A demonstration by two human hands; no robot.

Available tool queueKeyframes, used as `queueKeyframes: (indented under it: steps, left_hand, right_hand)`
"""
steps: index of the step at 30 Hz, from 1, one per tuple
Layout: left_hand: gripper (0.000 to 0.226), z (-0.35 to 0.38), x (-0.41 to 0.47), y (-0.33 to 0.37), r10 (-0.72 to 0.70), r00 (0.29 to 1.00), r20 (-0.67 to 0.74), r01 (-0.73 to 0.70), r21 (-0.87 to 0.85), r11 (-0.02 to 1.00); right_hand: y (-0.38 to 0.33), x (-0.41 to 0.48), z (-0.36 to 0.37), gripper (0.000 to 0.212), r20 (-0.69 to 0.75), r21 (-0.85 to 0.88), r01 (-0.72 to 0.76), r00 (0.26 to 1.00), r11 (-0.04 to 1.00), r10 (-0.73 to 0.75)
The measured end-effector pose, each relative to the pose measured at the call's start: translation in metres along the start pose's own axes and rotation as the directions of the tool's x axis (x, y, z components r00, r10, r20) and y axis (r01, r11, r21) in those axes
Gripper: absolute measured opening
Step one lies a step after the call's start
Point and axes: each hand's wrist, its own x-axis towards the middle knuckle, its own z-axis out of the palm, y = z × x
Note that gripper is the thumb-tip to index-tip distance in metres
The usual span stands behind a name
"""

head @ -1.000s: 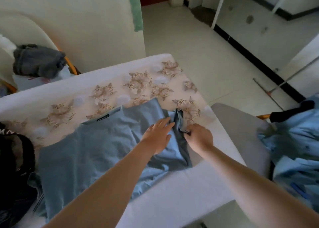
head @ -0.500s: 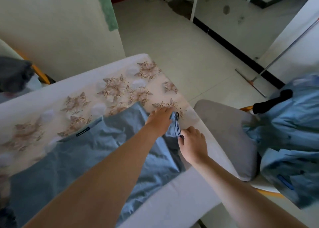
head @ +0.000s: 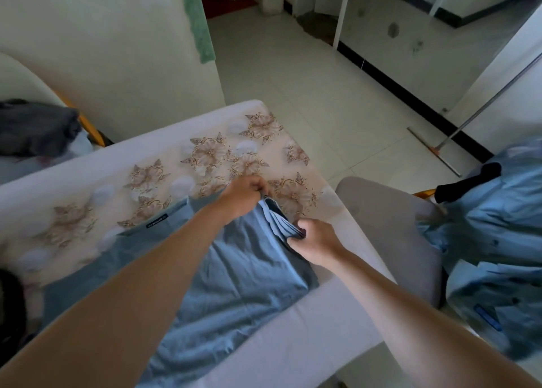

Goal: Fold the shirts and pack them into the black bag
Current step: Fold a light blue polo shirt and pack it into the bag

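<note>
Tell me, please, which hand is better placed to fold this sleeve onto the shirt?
Probably the right hand: it pinches the sleeve at the shirt edge, while the left hand's forearm lies across it.

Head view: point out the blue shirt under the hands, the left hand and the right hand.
blue shirt point(head: 234, 273), head view, on the flat body panel nearer than the hands.
left hand point(head: 242, 195), head view, on the back of the hand.
right hand point(head: 316, 242), head view, on the back of the hand.

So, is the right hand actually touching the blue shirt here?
Touching. The head view shows the right hand gripping the gathered edge of the blue shirt, fingers curled round it; the left hand pinches the same edge farther up.
</note>
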Motion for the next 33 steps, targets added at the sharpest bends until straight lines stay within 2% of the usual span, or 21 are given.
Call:
queueKeyframes:
  steps: [1,3,5,6,7,9,10,11,12,13,15,16,17,19,21,24,26,27,30,33]
  left_hand:
    - [0.036,-0.007,-0.007,-0.005,-0.009,1.0,-0.01,0.009,-0.015,1.0]
    - [0.033,-0.019,-0.019,-0.015,-0.023,0.997,-0.068,0.024,0.01,1.0]
    - [0.032,-0.028,-0.031,-0.026,0.022,0.987,-0.157,-0.003,0.12,0.993]
    - [0.033,-0.032,-0.036,-0.033,0.089,0.978,-0.187,-0.042,0.241,0.97]
    - [0.033,-0.035,-0.041,-0.038,0.146,0.974,-0.175,-0.064,0.404,0.912]
    - [0.029,-0.038,-0.05,-0.05,0.168,0.98,-0.103,-0.047,0.709,0.704]
    - [0.031,-0.037,-0.053,-0.057,0.131,0.988,-0.076,-0.023,0.779,0.627]
    - [0.034,-0.034,-0.055,-0.063,0.105,0.992,-0.075,-0.003,0.803,0.596]
    - [0.037,-0.03,-0.056,-0.068,0.109,0.99,-0.092,0.009,0.802,0.597]
    - [0.038,-0.025,-0.058,-0.069,0.144,0.984,-0.105,-0.005,0.791,0.612]
    - [0.037,-0.01,-0.059,-0.069,0.25,0.965,-0.083,-0.111,0.733,0.671]
    - [0.037,-0.002,-0.06,-0.069,0.29,0.957,-0.028,-0.186,0.708,0.681]
    - [0.036,0.006,-0.06,-0.07,0.306,0.95,0.062,-0.259,0.703,0.663]
    - [0.04,0.019,-0.058,-0.073,0.259,0.939,0.225,-0.335,0.765,0.551]
    - [0.045,0.021,-0.052,-0.074,0.218,0.952,0.215,-0.295,0.838,0.459]
    - [0.049,0.018,-0.039,-0.062,0.271,0.948,0.169,-0.283,0.837,0.468]
    - [0.061,0.019,-0.027,-0.058,0.365,0.909,0.2,-0.35,0.842,0.411]
    - [0.068,0.018,-0.021,-0.057,0.382,0.891,0.245,-0.39,0.844,0.368]
    - [0.072,0.016,-0.005,-0.055,0.306,0.868,0.391,-0.467,0.853,0.235]
    - [0.061,0.008,-0.001,-0.053,0.289,0.87,0.4,-0.438,0.896,0.078]
  right_hand:
    - [-0.006,-0.002,-0.003,0.01,0.009,-0.004,0.022,1.0,1.0,-0.022]
    - [-0.017,-0.008,-0.008,0.016,-0.032,-0.016,0.081,0.996,0.997,-0.081]
    - [-0.03,-0.012,-0.012,0.025,-0.067,-0.059,0.14,0.987,0.988,-0.144]
    - [-0.037,-0.015,-0.014,0.026,-0.043,-0.057,0.164,0.985,0.985,-0.166]
    - [-0.043,-0.019,-0.014,0.026,0.014,-0.045,0.195,0.981,0.98,-0.194]
    - [-0.052,-0.029,-0.012,0.022,0.222,0.006,0.246,0.945,0.969,-0.241]
    - [-0.054,-0.034,-0.01,0.02,0.355,0.063,0.221,0.907,0.973,-0.229]
    - [-0.054,-0.037,-0.006,0.021,0.46,0.134,0.161,0.864,0.978,-0.206]
    - [-0.052,-0.038,0.0,0.021,0.483,0.172,0.118,0.855,0.978,-0.188]
    - [-0.049,-0.036,0.005,0.019,0.422,0.181,0.118,0.888,0.976,-0.185]
    - [-0.043,-0.029,0.013,0.015,0.138,0.071,0.175,0.973,0.982,-0.183]
    - [-0.04,-0.026,0.016,0.014,0.027,0.001,0.175,0.984,0.985,-0.174]
    - [-0.036,-0.022,0.019,0.013,0.0,-0.061,0.166,0.986,0.984,-0.166]
    - [-0.027,-0.019,0.028,0.014,0.127,-0.217,0.166,0.982,0.962,-0.141]
    - [-0.019,-0.019,0.038,0.015,0.186,-0.3,0.141,0.979,0.943,-0.087]
    - [-0.015,-0.016,0.041,0.016,0.057,-0.284,0.086,0.996,0.955,-0.072]
    - [-0.014,-0.014,0.044,0.017,-0.057,-0.272,0.1,0.991,0.957,-0.119]
    - [-0.013,-0.012,0.047,0.025,-0.082,-0.27,0.106,0.988,0.957,-0.133]
    - [-0.012,-0.007,0.051,0.043,-0.032,-0.332,0.103,0.992,0.938,-0.121]
    - [-0.019,-0.003,0.047,0.036,-0.009,-0.426,0.138,0.988,0.894,-0.156]
